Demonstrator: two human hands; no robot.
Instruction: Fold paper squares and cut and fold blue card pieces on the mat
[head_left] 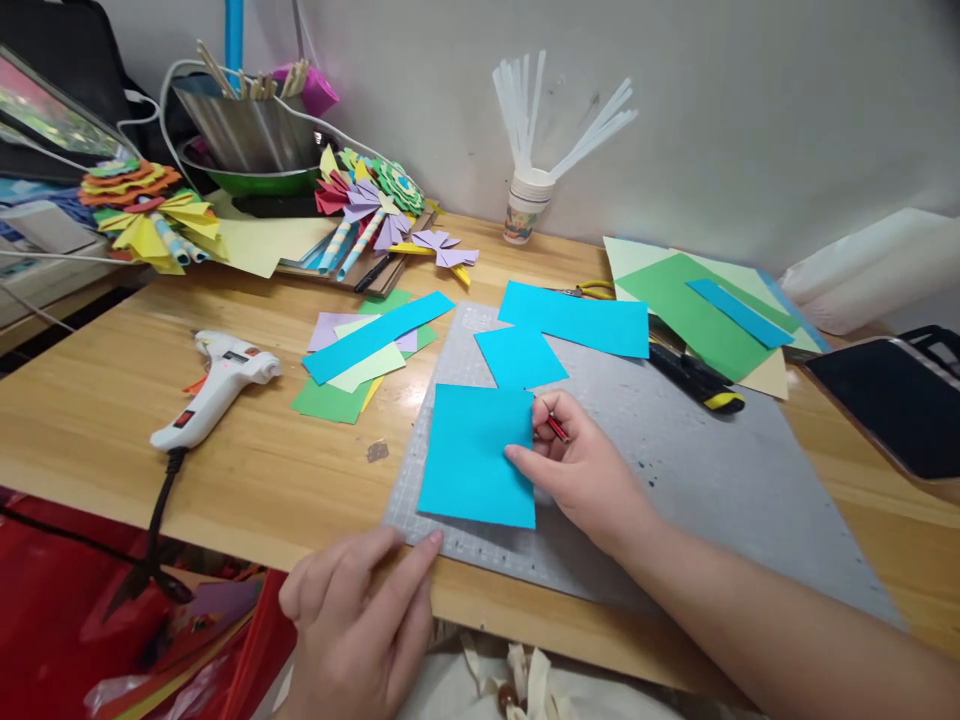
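Observation:
My right hand (581, 460) pinches the right edge of a nearly square sheet of blue paper (476, 460), thumb on top. A thin red-and-black pencil (556, 427) is tucked in its fingers, mostly hidden. The sheet is over the left part of a grey cutting mat (712, 500). At the mat's near left corner is my left hand (364, 600), holding nothing, its fingers loosely bent and apart. Just beyond the sheet lie a smaller blue paper piece (521, 357) and a wide blue strip (577, 318).
A white glue gun (217, 385) lies left, beside stacked coloured paper scraps (341, 400). A black-and-yellow cutter (694, 375) lies on the mat near green paper sheets (675, 300). A paper cup (527, 205) with white sticks stands by the wall. A dark phone-like device (892, 400) is at right.

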